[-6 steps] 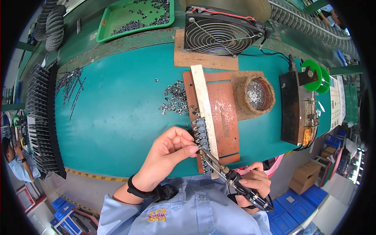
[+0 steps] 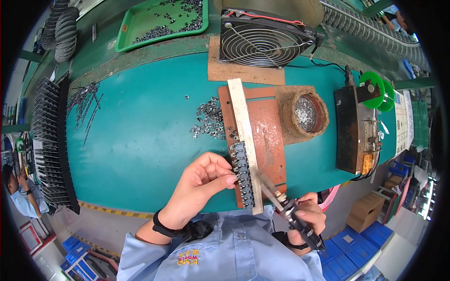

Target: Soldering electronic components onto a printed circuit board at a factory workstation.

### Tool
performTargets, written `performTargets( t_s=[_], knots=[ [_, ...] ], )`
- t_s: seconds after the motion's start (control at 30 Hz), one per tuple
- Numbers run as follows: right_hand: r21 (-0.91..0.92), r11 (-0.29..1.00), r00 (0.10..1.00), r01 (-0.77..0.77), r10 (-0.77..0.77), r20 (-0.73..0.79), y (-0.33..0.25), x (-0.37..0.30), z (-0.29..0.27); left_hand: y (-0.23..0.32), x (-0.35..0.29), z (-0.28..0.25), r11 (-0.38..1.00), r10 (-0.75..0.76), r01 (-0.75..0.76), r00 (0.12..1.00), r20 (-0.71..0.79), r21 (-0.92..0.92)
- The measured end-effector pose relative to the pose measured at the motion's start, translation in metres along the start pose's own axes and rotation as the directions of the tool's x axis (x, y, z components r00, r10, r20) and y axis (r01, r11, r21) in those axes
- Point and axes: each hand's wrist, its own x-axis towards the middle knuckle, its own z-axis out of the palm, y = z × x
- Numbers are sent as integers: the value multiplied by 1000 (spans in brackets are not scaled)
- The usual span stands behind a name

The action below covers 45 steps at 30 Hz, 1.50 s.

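My left hand pinches with thumb and index finger at the left edge of a row of small dark circuit boards. Whatever sits between the fingertips is too small to make out. The row lies along a pale straight bar on a reddish-brown board. My right hand is wrapped round a black-handled soldering iron. Its front end is smeared by motion, right of the bar and apart from the row. Beside the board lies a pile of small shiny metal pieces.
A round pot of silvery scraps stands right of the board. Behind is a black fan; further right, a dark metal box with a green spool. A green tray and a rack of thin dark strips stand left.
My right hand has drawn the soldering iron off the row of boards, to the right. My left hand holds its place.
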Motion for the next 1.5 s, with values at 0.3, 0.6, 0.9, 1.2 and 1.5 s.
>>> performTargets(
  t_s=[0.3, 0.6, 0.9, 1.2, 1.5],
  knots=[
    [-46, 907, 785, -419, 336, -521, 19, -6, 15, 0, 1, 6, 1000, 2, -2, 999, -39, -4],
    [160, 931, 780, -327, 362, -510, 22, 11, 34, -1, 0, 7, 1000, 26, -26, 998, -64, -6],
    [141, 955, 807, -261, 296, -510, 32, 6, 33, 52, -6, -18, 510, 445, -149, 889, -112, 847],
    [144, 959, 819, -244, 283, -500, 33, 3, 33, 50, 18, -25, 189, 474, -132, 880, 28, 973],
    [82, 971, 846, -225, 236, -479, 35, -1, 28, 45, -18, 5, 282, 516, -221, 855, 46, 934]
  ],
)
